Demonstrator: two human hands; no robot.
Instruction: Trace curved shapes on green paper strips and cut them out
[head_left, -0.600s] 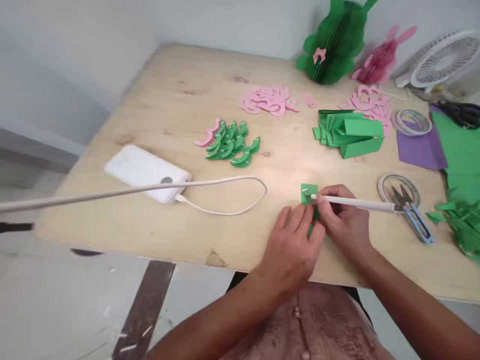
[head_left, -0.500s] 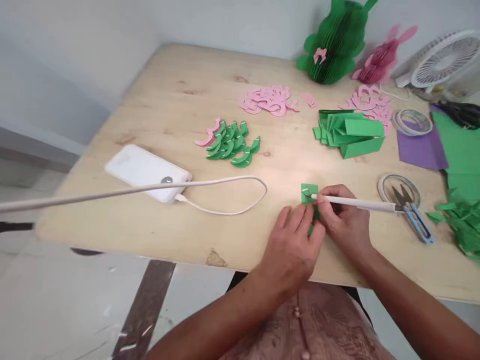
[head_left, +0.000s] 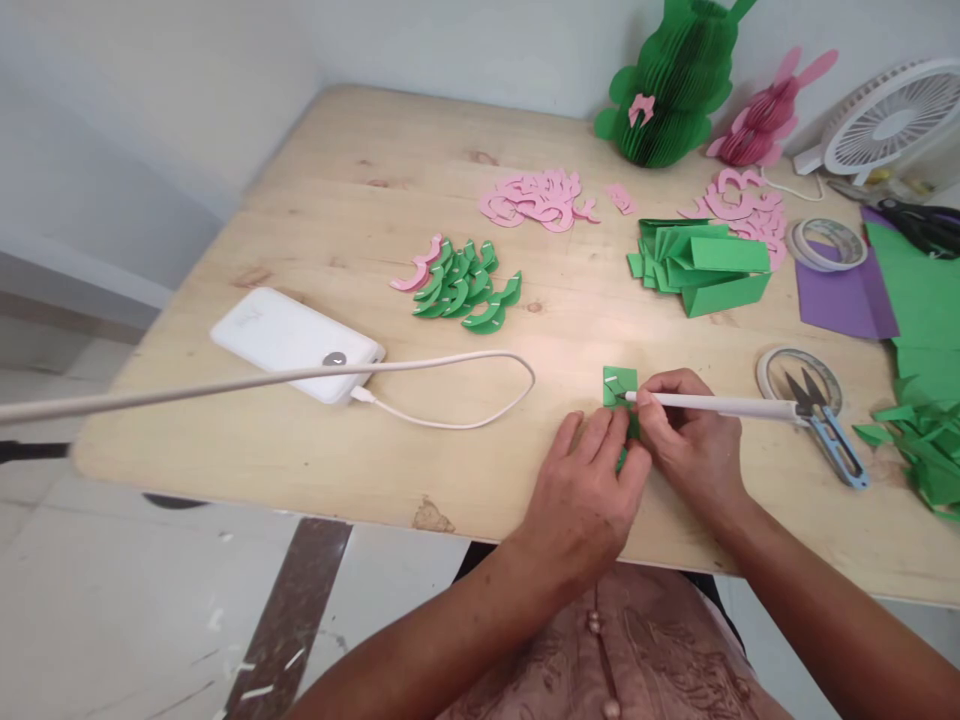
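Note:
A small piece of green paper [head_left: 618, 384] lies near the table's front edge, with a short white strip and a dark line on it. My left hand [head_left: 589, 478] rests on its lower part, fingers stretched out and holding it down. In my right hand [head_left: 690, 428] is a slim white pen [head_left: 720, 404], pinched between thumb and fingers, its tip touching the paper. Part of the paper is hidden beneath my left fingers. Just past the pen's back end lie blue thread snips [head_left: 838, 440], overlapping a roll of tape [head_left: 766, 372].
Green curved cutouts [head_left: 457, 290], pink cutouts [head_left: 536, 200] and folded green paper [head_left: 724, 265] lie further back. A white power bank [head_left: 289, 345] with a cable [head_left: 450, 362] is on the left. Green and pink paper rabbits [head_left: 675, 90] and a fan [head_left: 892, 120] stand behind. Green scraps [head_left: 934, 450] lie right.
The pen's tip has shifted very slightly right on the green paper, and the dark line looks a little longer. My left hand stays in place.

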